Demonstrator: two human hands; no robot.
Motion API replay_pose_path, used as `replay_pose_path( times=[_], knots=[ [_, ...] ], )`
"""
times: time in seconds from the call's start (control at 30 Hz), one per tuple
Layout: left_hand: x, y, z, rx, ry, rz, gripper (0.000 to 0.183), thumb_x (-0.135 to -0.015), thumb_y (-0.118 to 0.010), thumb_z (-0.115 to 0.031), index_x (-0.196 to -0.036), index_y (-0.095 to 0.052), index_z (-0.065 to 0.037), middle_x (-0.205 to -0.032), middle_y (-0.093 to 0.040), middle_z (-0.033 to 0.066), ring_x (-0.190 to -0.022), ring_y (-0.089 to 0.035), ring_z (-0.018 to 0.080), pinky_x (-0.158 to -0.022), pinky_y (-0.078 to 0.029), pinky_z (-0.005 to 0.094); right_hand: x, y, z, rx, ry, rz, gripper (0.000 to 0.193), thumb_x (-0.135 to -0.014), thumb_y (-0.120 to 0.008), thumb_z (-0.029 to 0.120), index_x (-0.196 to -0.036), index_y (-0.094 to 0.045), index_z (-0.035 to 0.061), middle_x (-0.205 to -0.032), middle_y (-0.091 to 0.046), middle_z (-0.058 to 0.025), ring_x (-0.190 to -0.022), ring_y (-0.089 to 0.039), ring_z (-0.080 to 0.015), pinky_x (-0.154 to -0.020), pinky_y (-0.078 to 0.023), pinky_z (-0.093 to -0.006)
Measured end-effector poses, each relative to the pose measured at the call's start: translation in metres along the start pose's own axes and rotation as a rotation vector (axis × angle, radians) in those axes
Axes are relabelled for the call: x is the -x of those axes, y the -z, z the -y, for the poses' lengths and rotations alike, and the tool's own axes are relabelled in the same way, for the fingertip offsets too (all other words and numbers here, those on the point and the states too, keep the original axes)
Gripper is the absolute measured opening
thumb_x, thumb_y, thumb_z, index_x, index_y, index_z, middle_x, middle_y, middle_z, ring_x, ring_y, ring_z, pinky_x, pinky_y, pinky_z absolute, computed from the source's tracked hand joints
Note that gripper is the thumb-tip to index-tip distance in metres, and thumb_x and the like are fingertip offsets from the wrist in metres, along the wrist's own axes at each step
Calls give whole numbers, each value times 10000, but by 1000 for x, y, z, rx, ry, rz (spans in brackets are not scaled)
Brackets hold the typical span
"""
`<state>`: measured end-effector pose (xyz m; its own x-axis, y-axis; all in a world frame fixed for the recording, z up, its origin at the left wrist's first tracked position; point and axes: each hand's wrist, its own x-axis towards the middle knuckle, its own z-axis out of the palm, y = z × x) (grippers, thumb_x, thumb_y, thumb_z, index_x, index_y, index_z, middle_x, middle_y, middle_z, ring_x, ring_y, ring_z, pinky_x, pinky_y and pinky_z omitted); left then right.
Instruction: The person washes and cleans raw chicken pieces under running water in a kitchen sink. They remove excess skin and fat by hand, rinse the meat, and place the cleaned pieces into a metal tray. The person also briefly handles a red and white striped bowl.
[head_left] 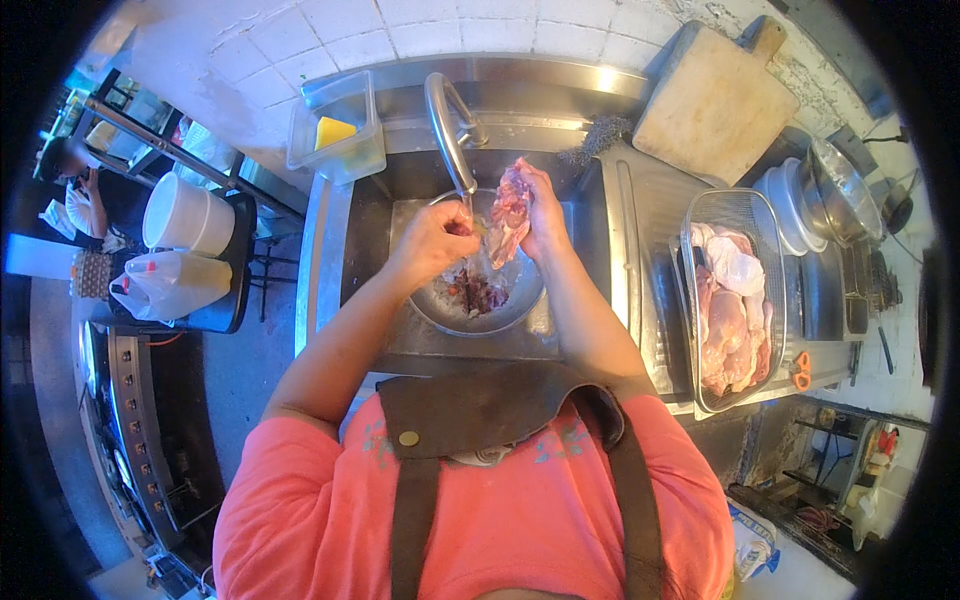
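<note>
Over the sink point(380, 215), my right hand point(545, 220) holds up a piece of raw chicken point(510, 212), pink flesh facing left. My left hand point(438, 242) is beside the meat, just below the spout of the metal faucet point(447, 130). Its fingers are curled into a pinch; whatever is between them is too small to make out. Below both hands, a round metal bowl point(522, 308) sits in the sink, with dark red scraps point(482, 297) and pale bits inside.
Right of the sink, a wire mesh basket point(692, 350) holds several raw chicken pieces point(735, 310), with orange-handled scissors point(802, 371) beside it. A cutting board point(715, 105) and metal bowls point(845, 190) stand behind. A clear tub point(370, 150) holds a yellow sponge point(334, 132). Another person point(88, 205) is far left.
</note>
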<state>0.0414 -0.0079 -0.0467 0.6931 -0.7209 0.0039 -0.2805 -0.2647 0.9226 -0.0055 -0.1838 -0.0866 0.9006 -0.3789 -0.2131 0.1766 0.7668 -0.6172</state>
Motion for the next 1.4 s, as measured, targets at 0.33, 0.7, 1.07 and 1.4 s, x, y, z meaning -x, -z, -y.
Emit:
replay_pose_path(
  times=[0.33, 0.7, 1.07, 1.4],
  knots=[
    [-12, -20, -31, -259, -195, -177, 236, -786, -668, -141, -1004, -677, -51, -831, -642, 112, -765, -645, 234, -699, -494, 319, 15, -32, -7, 109, 115, 30, 258, -930, -560, 266, -1091, -452, 96, -956, -540, -53, -805, -566, -152, -709, -501, -302],
    [-12, -22, -42, -243, 102, -144, 164, -778, -632, -147, -880, -675, -25, -784, -658, 122, -683, -624, 141, -646, -478, 292, 7, -18, -20, 675, 342, -151, 425, -900, -574, 384, -1084, -484, 12, -1080, -467, -173, -1087, -426, -257, -952, -343, -402],
    [-8, 2, -23, 677, 366, 57, 180, -773, -659, -124, -879, -613, 14, -733, -603, 41, -523, -456, 80, -464, -300, 216, 5, -24, -4, 318, 151, -29, 246, -922, -573, 245, -1070, -481, 71, -934, -548, -69, -777, -553, -135, -641, -498, -300],
    [-11, -1, -7, -297, -214, -149, 196, -846, -612, -171, -915, -661, 6, -714, -644, 61, -634, -609, 129, -609, -478, 272, 16, -32, -1, 73, 121, -52, 273, -926, -552, 267, -1047, -431, 53, -906, -542, -81, -742, -548, -154, -653, -483, -293]
  ],
)
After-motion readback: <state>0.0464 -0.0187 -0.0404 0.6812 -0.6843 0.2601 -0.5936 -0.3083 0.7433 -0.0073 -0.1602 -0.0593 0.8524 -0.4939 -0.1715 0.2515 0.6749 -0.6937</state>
